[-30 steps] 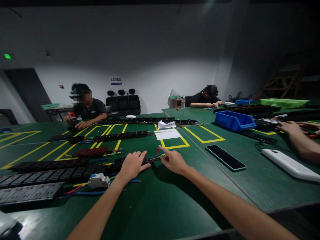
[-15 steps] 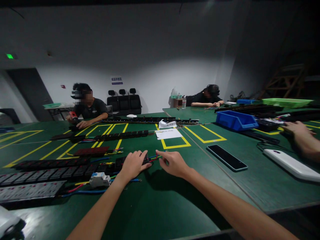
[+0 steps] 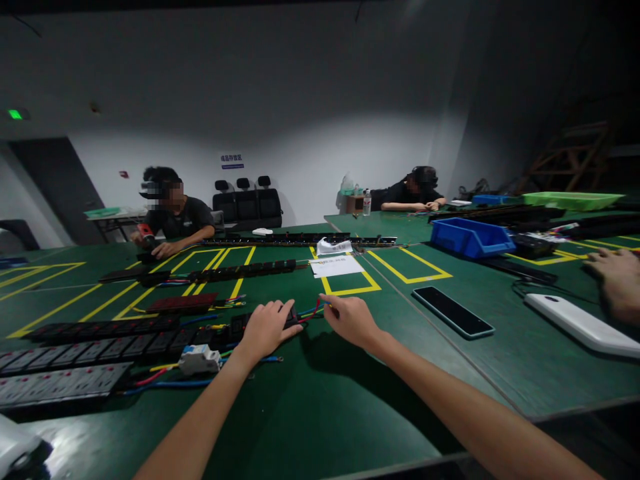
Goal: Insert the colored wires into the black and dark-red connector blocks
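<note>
wires (image 3: 317, 309), red + blue + greenish, run from r. end of dark strip (image 3: 239, 325), which lies mid-view on green counter (image 3: 300, 427). my l. grip (image 3: 267, 330) clamped on strip, fingers over top, thumb along near side. r. grip (image 3: 353, 321) just past strip's end, fingertips together on wires; can't tell which one's pinched. progress, my read: wires already out of strip; ends mostly hidden at my fingertips, joined to nothing visible, so prob. unfinished. red one bent up. to l., grey-faced strip (image 3: 65, 385) has wires out too; white breaker (image 3: 199, 360) near them, can't tell if connected. red-brown strip (image 3: 183, 303) beyond, wire tips loose. phone (image 3: 453, 312) off r., untouched.
</note>
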Motion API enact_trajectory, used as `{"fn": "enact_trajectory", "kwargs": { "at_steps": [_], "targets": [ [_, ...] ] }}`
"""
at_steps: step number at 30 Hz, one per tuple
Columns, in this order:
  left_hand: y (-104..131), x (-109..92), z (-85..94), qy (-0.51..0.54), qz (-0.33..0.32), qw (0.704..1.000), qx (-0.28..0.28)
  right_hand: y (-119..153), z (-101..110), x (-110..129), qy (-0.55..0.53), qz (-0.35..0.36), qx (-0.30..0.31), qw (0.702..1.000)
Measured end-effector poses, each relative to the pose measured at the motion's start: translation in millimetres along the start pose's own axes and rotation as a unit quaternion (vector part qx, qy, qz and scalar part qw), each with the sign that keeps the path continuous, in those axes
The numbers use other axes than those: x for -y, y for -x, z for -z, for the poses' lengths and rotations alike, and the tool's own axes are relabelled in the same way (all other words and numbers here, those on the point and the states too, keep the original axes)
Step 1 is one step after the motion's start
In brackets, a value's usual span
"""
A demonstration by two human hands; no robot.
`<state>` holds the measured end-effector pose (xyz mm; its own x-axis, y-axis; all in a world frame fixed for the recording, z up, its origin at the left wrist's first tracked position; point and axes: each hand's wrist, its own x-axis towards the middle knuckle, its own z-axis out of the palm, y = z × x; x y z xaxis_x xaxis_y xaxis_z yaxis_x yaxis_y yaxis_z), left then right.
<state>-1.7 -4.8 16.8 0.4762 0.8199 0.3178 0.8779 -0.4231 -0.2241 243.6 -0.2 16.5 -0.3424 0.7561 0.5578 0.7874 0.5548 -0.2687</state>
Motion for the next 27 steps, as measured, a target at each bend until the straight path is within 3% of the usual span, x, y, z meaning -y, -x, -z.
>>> {"fn": "enact_trajectory", "kwargs": {
  "at_steps": [7, 12, 15, 18, 23, 27],
  "targets": [
    [0.0, -0.9, 2.3, 0.006, 0.002, 1.000, 0.002, -8.7, 3.0, -8.9, 0.038, -0.125, -0.001, 0.991],
    [-0.3, -1.0, 2.7, 0.007, 0.002, 1.000, 0.005, -10.3, -1.1, -21.6, 0.060, -0.183, 0.058, 0.980],
    [-0.4, -1.3, 3.6, 0.007, 0.004, 1.000, 0.006, -9.3, -2.5, -28.7, 0.065, -0.173, 0.105, 0.977],
    [-0.4, -1.2, 3.8, 0.006, 0.004, 1.000, 0.006, -9.0, -1.9, -29.9, 0.069, -0.163, 0.114, 0.978],
    [-0.1, -1.4, 2.2, 0.006, 0.003, 1.000, 0.005, -9.7, 2.6, -18.9, 0.049, -0.167, 0.059, 0.983],
    [0.1, -2.2, 2.0, 0.006, 0.007, 1.000, 0.004, -8.1, 5.0, -9.0, -0.008, -0.126, 0.015, 0.992]
  ]
}}
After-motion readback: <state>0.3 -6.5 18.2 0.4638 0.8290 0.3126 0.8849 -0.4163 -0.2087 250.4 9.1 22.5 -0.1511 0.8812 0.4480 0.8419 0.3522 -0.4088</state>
